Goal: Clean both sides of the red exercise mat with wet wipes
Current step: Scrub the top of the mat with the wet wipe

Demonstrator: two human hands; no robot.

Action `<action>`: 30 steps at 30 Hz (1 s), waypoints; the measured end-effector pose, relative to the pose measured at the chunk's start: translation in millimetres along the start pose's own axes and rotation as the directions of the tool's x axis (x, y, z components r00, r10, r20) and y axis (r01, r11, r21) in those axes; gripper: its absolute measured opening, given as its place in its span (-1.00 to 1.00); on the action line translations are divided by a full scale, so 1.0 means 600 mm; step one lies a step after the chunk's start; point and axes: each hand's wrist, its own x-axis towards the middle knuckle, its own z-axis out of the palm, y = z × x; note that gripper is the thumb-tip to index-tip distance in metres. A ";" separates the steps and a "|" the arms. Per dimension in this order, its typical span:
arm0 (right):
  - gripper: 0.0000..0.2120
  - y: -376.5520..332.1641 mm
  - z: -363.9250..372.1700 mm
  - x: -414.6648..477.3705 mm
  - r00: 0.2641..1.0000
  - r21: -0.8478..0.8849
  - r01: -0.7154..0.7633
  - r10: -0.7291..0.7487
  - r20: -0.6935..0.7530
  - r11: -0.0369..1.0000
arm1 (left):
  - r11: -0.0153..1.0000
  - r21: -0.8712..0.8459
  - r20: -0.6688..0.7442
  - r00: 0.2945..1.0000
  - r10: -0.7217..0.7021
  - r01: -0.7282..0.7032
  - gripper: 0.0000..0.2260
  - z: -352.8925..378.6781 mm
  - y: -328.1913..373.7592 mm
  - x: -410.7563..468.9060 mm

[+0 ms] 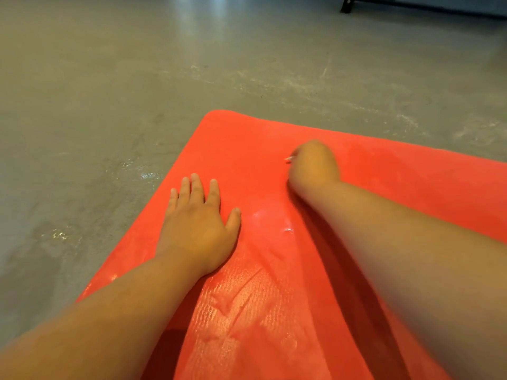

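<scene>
Nearest the camera, your two bare forearms enter from the lower edge: the left forearm (109, 311) from the lower left, the right forearm (411, 256) from the lower right, the latter smeared by blur. Both lie above the red exercise mat (260, 292), which is spread flat on the floor and fills the lower middle and right of the view. The mat's near surface shows a ribbed texture, shallow creases and a wet sheen.

Your left hand (197, 223) rests palm down on the mat near its left edge. The fingers are straight and slightly spread, the thumb points out to the right, and the hand holds nothing.

Just right of that thumb, a small glossy wet patch (286, 229) lies on the mat between the two hands.

Farther out, your right hand (314, 165) sits on the mat with the knuckles up and the fingers curled under, out of sight. A white sliver of wet wipe (289, 158) sticks out at the hand's left side, so the hand grips the wipe against the mat. Most of the wipe is hidden and the hand is blurred.

Beyond the right hand the mat ends in a rounded corner (216, 113).

The grey concrete floor (109, 91) surrounds the mat, with pale scuffs and glare.

At the far upper right stands a dark frame (348, 5), too cropped to identify.
</scene>
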 end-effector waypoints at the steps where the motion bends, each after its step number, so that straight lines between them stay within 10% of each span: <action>1: -0.75 -0.035 0.010 -0.024 0.994 0.062 0.103 -0.105 0.026 0.993 | 1.000 -0.006 0.000 1.000 -0.002 0.002 -0.25 -0.001 0.000 0.000; 5: -0.80 -0.098 0.016 -0.103 0.915 0.306 0.365 -0.400 0.056 0.879 | 0.989 -0.146 -0.026 1.000 0.005 -0.008 -0.29 -0.007 -0.005 -0.002; 9: -0.82 -0.067 -0.029 -0.146 0.897 0.666 -0.004 -0.292 0.332 0.746 | 0.916 -0.400 0.019 1.000 0.003 0.005 -0.56 -0.024 -0.010 -0.003; 14: -0.86 -0.045 -0.076 -0.221 0.896 0.827 -0.354 -0.096 0.434 0.437 | 0.262 -0.924 0.293 0.956 0.015 0.279 -0.93 -0.086 0.027 -0.045; 20: -0.82 -0.048 -0.140 -0.282 0.918 0.886 -0.395 0.083 0.387 0.244 | 0.173 -0.940 0.315 0.942 0.114 0.293 -0.89 -0.152 0.073 -0.116; 30: -0.83 -0.006 -0.289 -0.370 0.906 0.940 -0.330 0.307 0.292 0.083 | 0.392 -0.879 0.397 0.871 0.290 0.270 -0.89 -0.278 0.129 -0.211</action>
